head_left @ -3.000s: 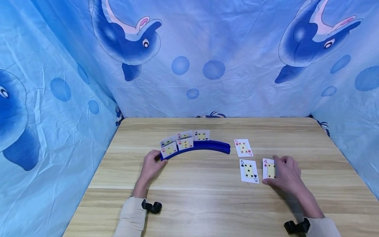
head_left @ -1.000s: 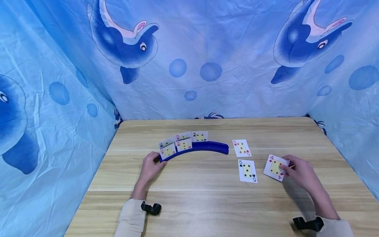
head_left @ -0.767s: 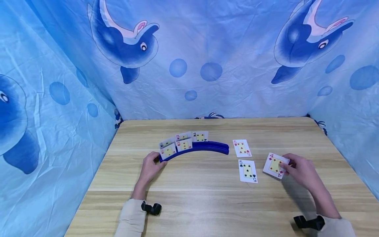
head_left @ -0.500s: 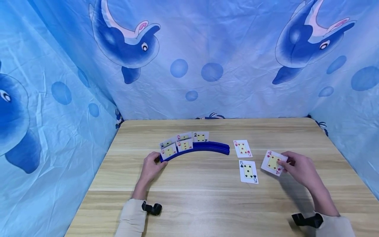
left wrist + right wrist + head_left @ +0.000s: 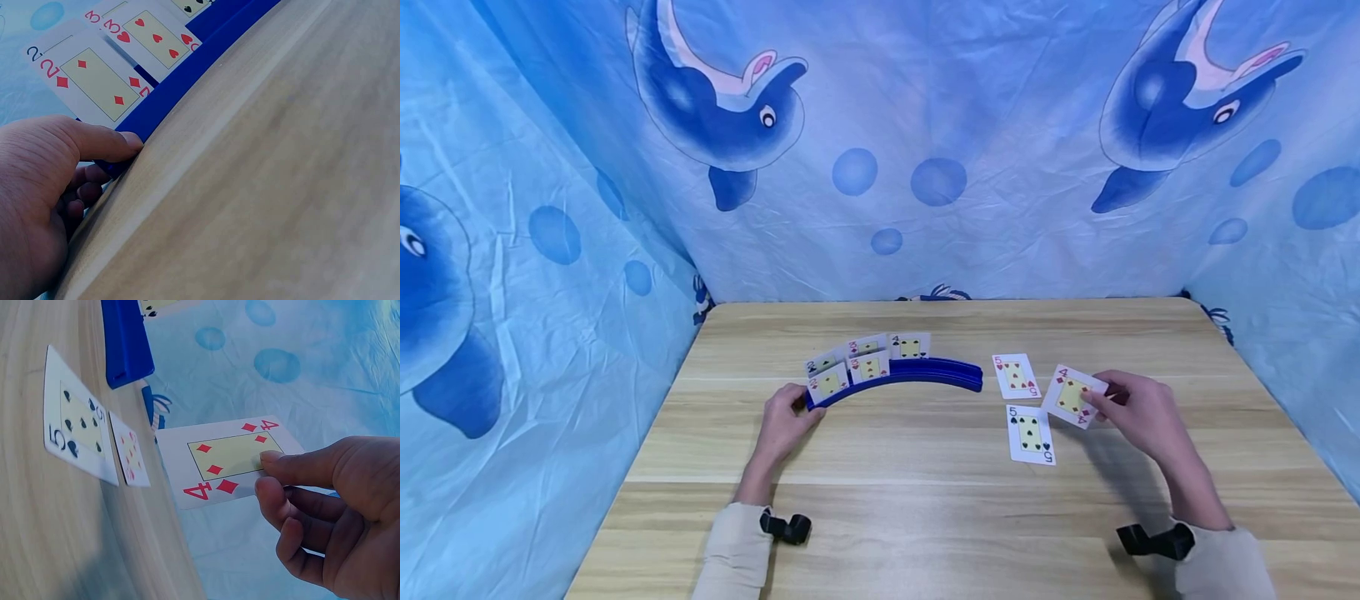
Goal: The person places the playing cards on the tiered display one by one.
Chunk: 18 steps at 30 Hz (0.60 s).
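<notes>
My left hand [image 5: 781, 425] grips the left end of a curved blue card holder [image 5: 936, 371], its thumb on the front edge in the left wrist view. Toward the holder's left stand the two of diamonds [image 5: 94, 78] and three of hearts [image 5: 156, 39] in front. Behind them are a black two [image 5: 822, 361], a red three [image 5: 867, 342] and the four of spades [image 5: 910, 345]. Between thumb and fingers, my right hand [image 5: 1142, 415] pinches the four of diamonds [image 5: 234, 456], held above the table with its face showing.
Right of the holder, the five of hearts [image 5: 1015, 377] lies face up on the wooden table [image 5: 880, 517]. Nearer me is the five of spades [image 5: 1030, 435], whose upper right corner the held card overlaps in the head view. A blue dolphin-print cloth [image 5: 925, 242] hangs behind the table.
My right hand has taken up the four of diamonds from the table and moved it left and away from me, toward the fives. The left hand stays at the holder's end.
</notes>
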{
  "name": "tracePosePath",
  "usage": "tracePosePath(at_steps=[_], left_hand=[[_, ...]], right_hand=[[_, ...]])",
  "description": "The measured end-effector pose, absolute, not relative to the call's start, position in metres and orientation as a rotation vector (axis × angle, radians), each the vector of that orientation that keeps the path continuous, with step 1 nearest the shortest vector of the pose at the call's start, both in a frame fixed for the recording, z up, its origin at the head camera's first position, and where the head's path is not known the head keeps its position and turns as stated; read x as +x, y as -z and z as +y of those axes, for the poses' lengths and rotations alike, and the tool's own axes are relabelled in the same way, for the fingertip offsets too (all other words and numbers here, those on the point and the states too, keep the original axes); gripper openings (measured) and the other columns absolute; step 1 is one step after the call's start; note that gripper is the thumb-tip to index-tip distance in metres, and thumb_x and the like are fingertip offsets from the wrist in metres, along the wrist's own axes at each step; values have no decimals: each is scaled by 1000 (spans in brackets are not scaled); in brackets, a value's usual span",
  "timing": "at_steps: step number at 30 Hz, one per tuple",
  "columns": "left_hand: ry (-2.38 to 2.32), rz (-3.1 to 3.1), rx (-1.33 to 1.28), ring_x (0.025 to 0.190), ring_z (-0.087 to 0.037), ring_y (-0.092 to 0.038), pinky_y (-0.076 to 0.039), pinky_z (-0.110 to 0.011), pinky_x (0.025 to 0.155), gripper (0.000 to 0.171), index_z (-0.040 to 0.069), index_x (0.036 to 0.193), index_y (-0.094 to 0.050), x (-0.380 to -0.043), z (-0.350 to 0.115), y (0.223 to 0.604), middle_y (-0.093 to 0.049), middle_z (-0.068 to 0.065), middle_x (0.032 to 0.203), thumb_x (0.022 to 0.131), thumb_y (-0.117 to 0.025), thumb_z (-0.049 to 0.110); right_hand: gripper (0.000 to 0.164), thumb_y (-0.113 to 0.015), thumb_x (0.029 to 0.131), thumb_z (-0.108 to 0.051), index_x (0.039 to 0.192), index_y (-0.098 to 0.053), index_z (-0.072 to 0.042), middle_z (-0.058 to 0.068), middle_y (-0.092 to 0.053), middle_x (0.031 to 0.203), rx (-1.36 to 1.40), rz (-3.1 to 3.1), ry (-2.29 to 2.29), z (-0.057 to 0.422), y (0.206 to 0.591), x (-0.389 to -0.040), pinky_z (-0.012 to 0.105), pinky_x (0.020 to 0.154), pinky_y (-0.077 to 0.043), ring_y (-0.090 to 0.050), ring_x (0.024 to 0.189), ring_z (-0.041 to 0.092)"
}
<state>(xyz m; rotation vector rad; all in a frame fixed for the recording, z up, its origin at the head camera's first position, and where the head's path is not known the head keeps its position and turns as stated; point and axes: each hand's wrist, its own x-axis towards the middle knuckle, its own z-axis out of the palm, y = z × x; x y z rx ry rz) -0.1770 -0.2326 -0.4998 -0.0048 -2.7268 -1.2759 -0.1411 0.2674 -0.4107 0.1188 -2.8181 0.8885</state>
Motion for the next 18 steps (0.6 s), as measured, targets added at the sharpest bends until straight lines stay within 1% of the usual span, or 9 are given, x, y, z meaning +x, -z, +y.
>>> tracePosePath(at_steps=[3, 8, 12, 18], left_hand=[[1300, -2725, -1, 103, -31, -63, -53, -41, 89, 37, -5, 116, -68, -177, -232, 499, -68, -20, 113, 83, -78, 8], [1292, -2726, 4, 103, -30, -63, -52, -40, 89, 35, -4, 114, -69, -177, -233, 500, -68, -20, 112, 83, -78, 7], [1281, -2722, 5, 101, -29, -63, -52, -38, 87, 34, -4, 113, -69, -177, -233, 501, -68, -20, 110, 82, -78, 6], [1284, -2714, 2, 102, -31, -63, -53, -42, 89, 36, -4, 114, -69, -176, -232, 499, -68, -20, 111, 81, -79, 7]], right_hand=[[31, -70, 91, -8, 117, -66, 8, 15, -71, 80, 135, -2816, -900, 264, 410, -143, 22, 49, -41, -60, 63, 19], [28, -70, 92, -10, 115, -68, 5, 9, -70, 75, 166, -2803, -898, 258, 408, -146, 22, 50, -39, -54, 61, 11], [28, -70, 92, -12, 115, -68, 5, 9, -70, 75, 172, -2794, -910, 252, 407, -149, 22, 51, -39, -53, 61, 9], [26, -70, 93, -12, 113, -69, 5, 9, -70, 74, 200, -2763, -947, 245, 404, -154, 22, 50, -39, -54, 59, 8]])
